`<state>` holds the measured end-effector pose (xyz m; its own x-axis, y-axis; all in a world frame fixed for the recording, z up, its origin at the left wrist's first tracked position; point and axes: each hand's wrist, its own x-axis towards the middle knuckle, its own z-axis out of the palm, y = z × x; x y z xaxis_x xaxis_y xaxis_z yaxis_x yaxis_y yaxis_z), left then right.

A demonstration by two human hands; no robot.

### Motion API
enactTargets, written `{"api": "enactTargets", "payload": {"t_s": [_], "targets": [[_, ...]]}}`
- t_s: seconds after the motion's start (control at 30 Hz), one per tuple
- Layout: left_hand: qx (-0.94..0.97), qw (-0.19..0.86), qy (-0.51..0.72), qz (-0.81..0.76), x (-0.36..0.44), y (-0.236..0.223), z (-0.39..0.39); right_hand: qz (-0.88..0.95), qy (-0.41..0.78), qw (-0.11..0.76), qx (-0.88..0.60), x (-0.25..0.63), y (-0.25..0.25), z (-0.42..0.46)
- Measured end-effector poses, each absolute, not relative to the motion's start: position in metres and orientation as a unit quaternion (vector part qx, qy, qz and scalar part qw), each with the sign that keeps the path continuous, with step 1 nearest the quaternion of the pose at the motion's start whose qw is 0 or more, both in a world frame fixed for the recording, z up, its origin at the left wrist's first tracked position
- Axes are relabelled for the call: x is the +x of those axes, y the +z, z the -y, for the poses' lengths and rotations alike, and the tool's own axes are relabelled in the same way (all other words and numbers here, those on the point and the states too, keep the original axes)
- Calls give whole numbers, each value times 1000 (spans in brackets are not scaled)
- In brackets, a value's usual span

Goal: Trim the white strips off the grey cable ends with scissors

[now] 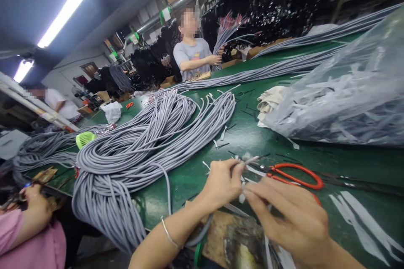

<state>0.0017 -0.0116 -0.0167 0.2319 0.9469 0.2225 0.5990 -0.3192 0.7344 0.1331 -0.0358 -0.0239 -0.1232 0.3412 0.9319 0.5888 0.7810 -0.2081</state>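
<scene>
My left hand (222,181) is closed, thumb against fingers. A grey cable (203,233) runs beneath my left forearm towards this hand, and frayed pinkish-white wire ends (251,159) stick out past its fingertips. My right hand (288,212) is pinched close beside the left. A small white scrap (242,198) shows near its fingertips; whether the fingers hold it is hard to tell. Just beyond the right hand lie scissors with orange-red handles (298,173), their blades pointing towards my left hand. A large coiled bundle of grey cables (123,155) lies to the left.
White strips (362,227) and black scraps lie on the green table (186,183). A clear plastic bag (341,105) of white scraps stands right, beside a beige cloth (271,101). Across the table a person (192,56) holds a wire bundle. A pink-sleeved co-worker (34,222) sits left.
</scene>
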Motion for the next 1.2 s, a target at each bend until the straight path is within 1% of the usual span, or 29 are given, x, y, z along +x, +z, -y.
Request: {"api": "enactTargets", "payload": {"t_s": [0.13,0.23,0.33,0.7,0.93,1.07,1.13,1.2], "targets": [[712,306,384,-502,-2,-12,13,723,-170,516,-427,141,-25,27],[701,350,391,-482,-5,-8,17,718,-188,494,-454,148,-22,22],[700,368,387,-474,-6,-7,18,720,-189,501,-442,149,-19,20],[714,344,375,-481,-4,-3,20,745,-148,519,-392,147,-18,19],[709,333,377,-495,-4,-5,22,738,-191,507,-403,151,-15,19],[721,321,371,-490,-5,-3,22,745,-188,509,-387,151,-14,18],[715,355,368,-478,-7,-1,21,747,-159,523,-378,151,-14,17],[695,429,362,-449,-9,2,19,751,-97,538,-371,151,-15,16]]}}
